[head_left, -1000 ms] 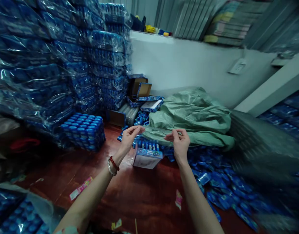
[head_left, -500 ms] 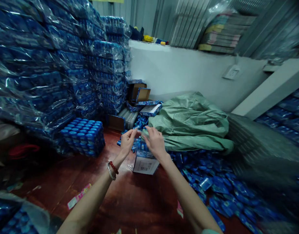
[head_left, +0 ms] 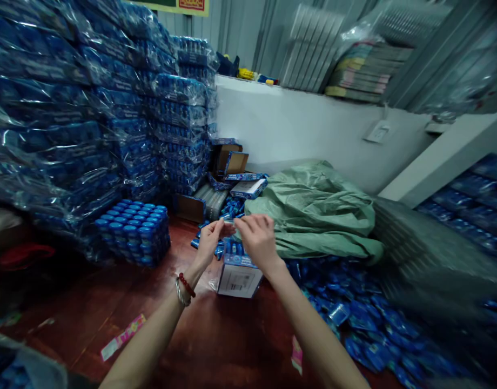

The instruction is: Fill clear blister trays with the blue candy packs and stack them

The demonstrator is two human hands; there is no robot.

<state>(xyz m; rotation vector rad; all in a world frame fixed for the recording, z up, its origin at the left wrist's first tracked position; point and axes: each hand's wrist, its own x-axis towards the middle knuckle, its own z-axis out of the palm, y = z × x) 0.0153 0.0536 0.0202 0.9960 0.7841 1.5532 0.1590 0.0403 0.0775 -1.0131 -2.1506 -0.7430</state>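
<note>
Box (head_left: 238, 283) with stiff-looking card sides, probably light, best gripped low on both sides.
Clear wrap (head_left: 212, 283) beside it looks slippery. The box stands on the red floor (head_left: 220, 346) below the hands, partly hidden by the right hand (head_left: 259, 240). That and the left hand (head_left: 209, 241) have bent fingers, almost meeting; whether either pinches something, I cannot tell.

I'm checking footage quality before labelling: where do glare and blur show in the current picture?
Head view: bright glare streaks the plastic-wrapped stacks at left; the gray-green cover at right is smeared; the box's small print is too soft to read.
</note>
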